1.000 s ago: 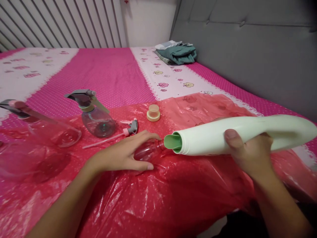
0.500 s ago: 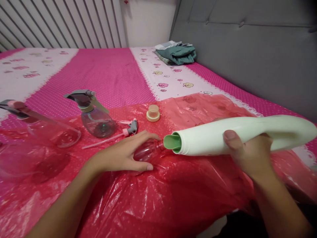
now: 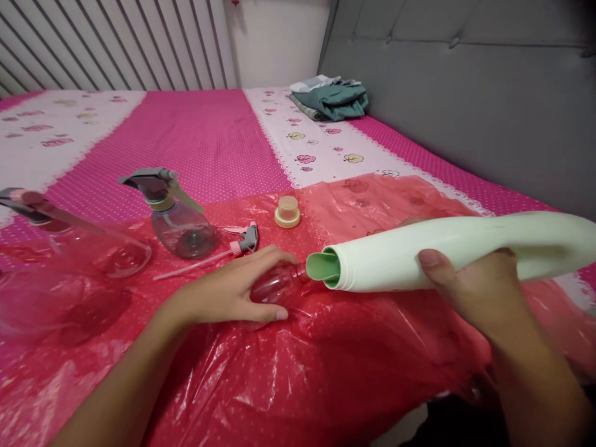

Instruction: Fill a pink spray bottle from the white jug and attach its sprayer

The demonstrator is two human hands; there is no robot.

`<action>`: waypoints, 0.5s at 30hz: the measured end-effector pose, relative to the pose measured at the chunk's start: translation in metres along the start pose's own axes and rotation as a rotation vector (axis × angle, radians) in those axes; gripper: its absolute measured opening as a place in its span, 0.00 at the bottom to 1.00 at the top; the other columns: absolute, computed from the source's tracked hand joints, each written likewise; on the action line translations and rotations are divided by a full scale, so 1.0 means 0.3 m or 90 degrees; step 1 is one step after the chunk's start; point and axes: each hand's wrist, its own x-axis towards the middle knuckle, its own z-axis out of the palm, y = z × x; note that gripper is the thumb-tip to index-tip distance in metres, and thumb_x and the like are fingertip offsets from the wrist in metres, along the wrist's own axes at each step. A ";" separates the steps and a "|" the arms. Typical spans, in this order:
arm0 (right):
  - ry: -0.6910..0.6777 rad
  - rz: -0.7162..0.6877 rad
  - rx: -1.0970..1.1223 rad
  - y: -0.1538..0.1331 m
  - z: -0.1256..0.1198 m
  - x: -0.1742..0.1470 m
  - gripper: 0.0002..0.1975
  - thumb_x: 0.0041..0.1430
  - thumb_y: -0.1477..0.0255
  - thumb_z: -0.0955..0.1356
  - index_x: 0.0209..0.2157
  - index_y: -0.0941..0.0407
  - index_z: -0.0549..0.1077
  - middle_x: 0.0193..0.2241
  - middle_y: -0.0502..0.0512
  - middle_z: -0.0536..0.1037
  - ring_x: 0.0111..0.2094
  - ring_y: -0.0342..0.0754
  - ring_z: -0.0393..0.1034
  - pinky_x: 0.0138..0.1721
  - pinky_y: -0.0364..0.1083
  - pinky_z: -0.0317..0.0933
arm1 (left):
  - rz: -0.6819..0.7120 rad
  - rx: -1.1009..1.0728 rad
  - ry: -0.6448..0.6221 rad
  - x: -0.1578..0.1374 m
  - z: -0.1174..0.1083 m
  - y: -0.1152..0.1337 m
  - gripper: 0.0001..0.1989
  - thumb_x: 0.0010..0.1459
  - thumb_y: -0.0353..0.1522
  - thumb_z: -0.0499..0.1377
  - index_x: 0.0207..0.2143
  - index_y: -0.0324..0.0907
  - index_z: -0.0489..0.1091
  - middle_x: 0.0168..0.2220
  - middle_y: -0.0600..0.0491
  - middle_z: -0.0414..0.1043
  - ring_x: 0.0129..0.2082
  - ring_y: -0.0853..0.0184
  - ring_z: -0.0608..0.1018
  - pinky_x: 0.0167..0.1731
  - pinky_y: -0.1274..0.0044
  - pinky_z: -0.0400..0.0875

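Note:
My left hand (image 3: 233, 292) is wrapped round a small clear bottle (image 3: 279, 282) that has its neck pointing right. In my right hand (image 3: 475, 292) is a pale green detergent jug (image 3: 400, 257), tipped nearly level. The jug's green spout (image 3: 322, 267) sits at the mouth of the clear bottle; I cannot tell whether liquid is flowing. Just behind my left hand lies a pink and grey spray trigger (image 3: 243, 241) with its dip tube. A translucent cap (image 3: 287, 212) rests beyond the two bottles.
Red plastic sheeting (image 3: 298, 372) covers the near part of the bed. To the left stand a grey-headed spray bottle (image 3: 181, 223) and a pink-headed spray bottle (image 3: 100, 242). Folded clothes (image 3: 330, 99) lie at the back by the grey headboard (image 3: 456, 105).
Almost nothing differs. The rear of the jug has risen slightly with my right hand, and my left hand stays on the clear bottle.

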 end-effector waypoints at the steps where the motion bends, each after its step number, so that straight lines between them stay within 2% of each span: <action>1: 0.000 -0.004 0.002 0.001 -0.001 0.000 0.45 0.48 0.32 0.62 0.45 0.55 0.84 0.43 0.67 0.86 0.55 0.77 0.80 0.64 0.77 0.66 | -0.003 -0.005 -0.001 0.000 0.000 0.000 0.32 0.67 0.52 0.68 0.65 0.48 0.67 0.62 0.45 0.74 0.61 0.48 0.78 0.61 0.60 0.73; 5: -0.005 -0.025 0.019 0.010 -0.003 -0.002 0.44 0.51 0.32 0.62 0.46 0.54 0.85 0.44 0.64 0.86 0.55 0.76 0.80 0.64 0.77 0.66 | -0.012 -0.012 -0.005 0.001 0.000 0.005 0.31 0.67 0.53 0.68 0.64 0.47 0.68 0.62 0.45 0.74 0.61 0.48 0.78 0.61 0.60 0.73; 10: -0.014 -0.061 0.040 0.039 -0.001 -0.010 0.40 0.56 0.32 0.62 0.49 0.48 0.84 0.50 0.56 0.86 0.59 0.72 0.78 0.68 0.75 0.62 | -0.008 -0.007 -0.008 -0.001 -0.002 0.009 0.31 0.67 0.52 0.68 0.63 0.47 0.68 0.62 0.45 0.74 0.60 0.48 0.78 0.61 0.61 0.72; 15: -0.024 -0.107 0.060 0.066 0.003 -0.013 0.36 0.62 0.34 0.63 0.53 0.46 0.82 0.53 0.53 0.84 0.60 0.70 0.77 0.68 0.74 0.62 | 0.003 -0.003 -0.007 -0.003 -0.002 0.007 0.30 0.68 0.51 0.68 0.63 0.47 0.68 0.61 0.46 0.74 0.59 0.49 0.78 0.60 0.63 0.73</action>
